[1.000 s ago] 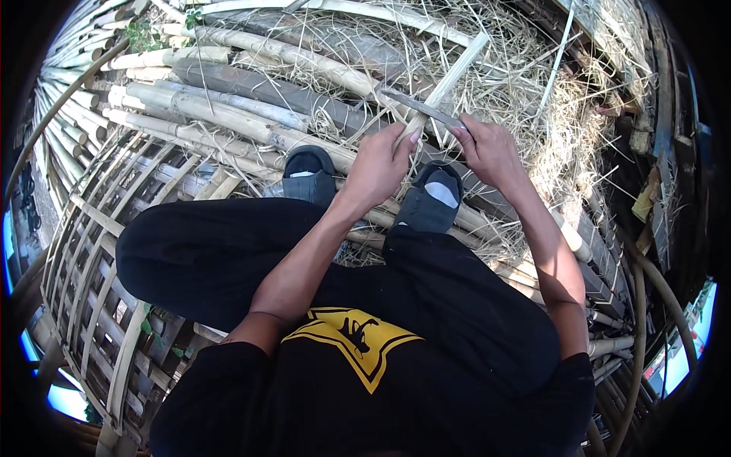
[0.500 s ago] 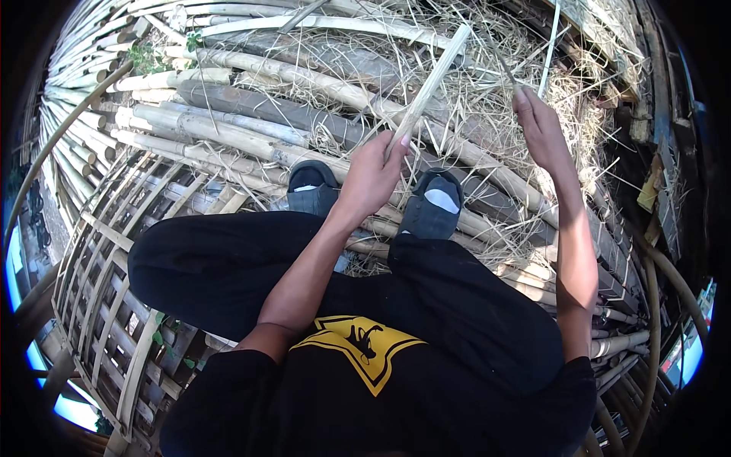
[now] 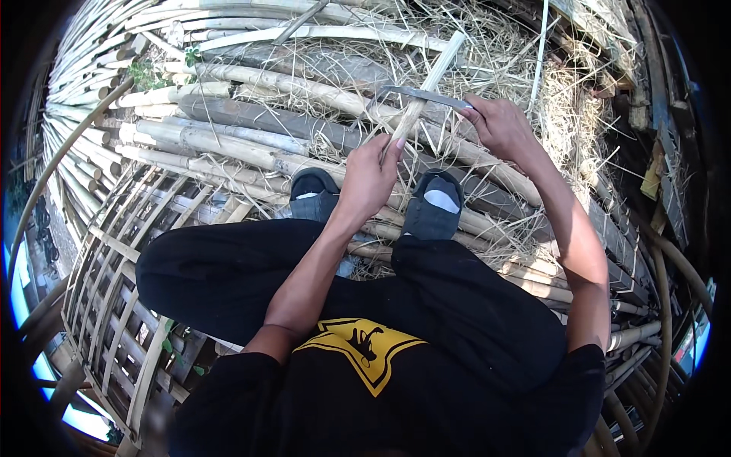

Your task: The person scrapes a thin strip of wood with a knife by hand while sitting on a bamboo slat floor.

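**A:** Start at the fingers. What is each hand doing?

**B:** The left hand [image 3: 371,177], just above the middle of the frame, is clenched around the lower end of a pale bamboo strip [image 3: 426,87]. The thumb lies along the strip, nail up. The right hand [image 3: 499,126], upper right of centre, is wrapped around the handle of a knife [image 3: 426,95]; the handle itself is hidden in the fist.

**A:** And where do the strip and the blade meet?

**B:** The strip slants up and to the right from the left fist toward the top of the frame. The knife's grey blade points left from the right fist and crosses the strip just above the left thumb. It looks to touch the strip, though I cannot tell if it bites in.

**A:** How are the arms set?

**B:** Both forearms rise from the lower edge. The left one is bent and runs up between the knees; the right one reaches out along the right side, nearly straight.

**A:** Counts?

**B:** Two hands, one strip held, one knife. Two dark sandals [image 3: 434,209] show below the hands, resting on many bamboo poles [image 3: 228,141] lying across the upper frame with dry shavings [image 3: 502,53]. One woven bamboo frame [image 3: 114,305] sits lower left.
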`<state>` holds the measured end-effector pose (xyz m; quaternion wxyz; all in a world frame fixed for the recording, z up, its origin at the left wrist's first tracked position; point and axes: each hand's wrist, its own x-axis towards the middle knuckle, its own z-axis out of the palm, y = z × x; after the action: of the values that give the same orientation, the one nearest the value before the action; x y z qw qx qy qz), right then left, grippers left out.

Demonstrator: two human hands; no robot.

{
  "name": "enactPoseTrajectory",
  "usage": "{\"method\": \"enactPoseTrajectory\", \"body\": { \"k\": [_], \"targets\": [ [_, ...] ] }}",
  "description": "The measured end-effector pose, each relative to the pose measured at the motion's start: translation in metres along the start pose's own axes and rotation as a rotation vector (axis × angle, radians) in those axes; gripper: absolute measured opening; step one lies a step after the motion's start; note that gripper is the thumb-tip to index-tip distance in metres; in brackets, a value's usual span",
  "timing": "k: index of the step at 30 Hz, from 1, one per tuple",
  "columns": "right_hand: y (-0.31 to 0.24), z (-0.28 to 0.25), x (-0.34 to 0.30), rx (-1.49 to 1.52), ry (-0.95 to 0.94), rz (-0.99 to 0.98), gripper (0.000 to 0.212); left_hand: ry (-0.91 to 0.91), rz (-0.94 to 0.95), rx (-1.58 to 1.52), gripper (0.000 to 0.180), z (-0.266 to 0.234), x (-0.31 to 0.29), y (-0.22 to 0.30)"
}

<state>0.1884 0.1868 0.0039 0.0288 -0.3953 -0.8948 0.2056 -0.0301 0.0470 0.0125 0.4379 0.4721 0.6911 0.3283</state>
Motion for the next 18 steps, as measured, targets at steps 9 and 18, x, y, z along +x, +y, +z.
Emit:
{"method": "enactPoseTrajectory", "body": {
  "k": [9, 18],
  "targets": [
    [0.019, 0.003, 0.025, -0.087, 0.04, -0.055, 0.033, 0.028, 0.01, 0.006, 0.035, -0.003, 0.011, -0.004],
    [0.043, 0.017, 0.031, -0.12, 0.143, -0.057, 0.038, 0.022, 0.003, 0.003, 0.035, -0.004, 0.013, -0.015]
  ]
}}
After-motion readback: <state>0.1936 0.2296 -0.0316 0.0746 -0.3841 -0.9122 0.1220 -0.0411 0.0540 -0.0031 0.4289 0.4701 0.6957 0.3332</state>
